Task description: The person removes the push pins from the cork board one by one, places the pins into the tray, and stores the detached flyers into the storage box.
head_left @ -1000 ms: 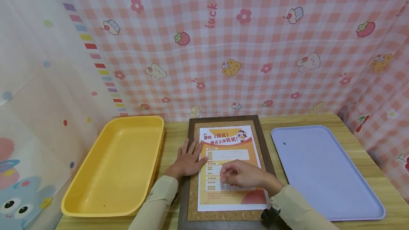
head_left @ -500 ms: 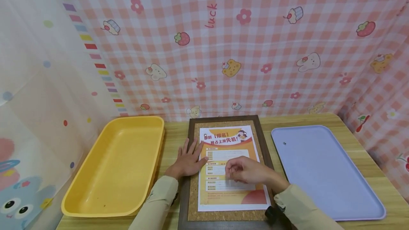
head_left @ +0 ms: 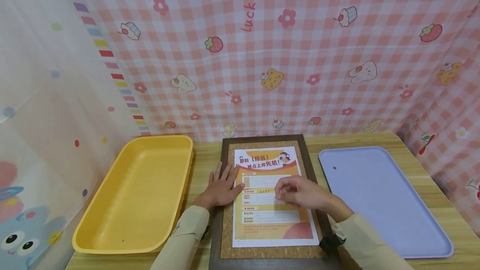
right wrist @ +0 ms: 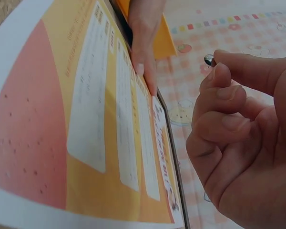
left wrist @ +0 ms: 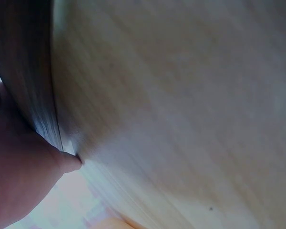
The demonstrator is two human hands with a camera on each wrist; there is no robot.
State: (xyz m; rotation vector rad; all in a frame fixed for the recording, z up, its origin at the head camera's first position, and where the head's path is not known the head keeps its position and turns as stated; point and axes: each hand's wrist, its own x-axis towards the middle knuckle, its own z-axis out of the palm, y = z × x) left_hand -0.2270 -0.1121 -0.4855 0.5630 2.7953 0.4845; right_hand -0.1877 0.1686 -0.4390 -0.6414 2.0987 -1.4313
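My right hand [head_left: 305,195] hovers above the lower right half of a printed poster [head_left: 262,231]. In the right wrist view, its thumb and forefinger pinch a shiny thumbtack [right wrist: 209,60], the thin pin just showing; the other fingers are curled. The poster lies on a cork board [head_left: 270,253] with a dark wooden frame [head_left: 311,170]. My left hand [head_left: 219,188] rests with spread fingers across the frame's left side and the poster's edge. Small shiny dots, probably tacks, show near the poster's top corners. Tiny holes mark its red patch in the right wrist view.
A deep yellow tray [head_left: 189,166] stands left of the board, with a small dark speck in it. On the right lies a shallow lilac tray [head_left: 390,203] holding a small metal tack [head_left: 334,168]. Checked cloth [head_left: 240,66] hangs behind the wooden table [head_left: 206,151].
My right hand has shifted to the right and slightly farther up over the poster, still pinching. The left hand has stayed in place.
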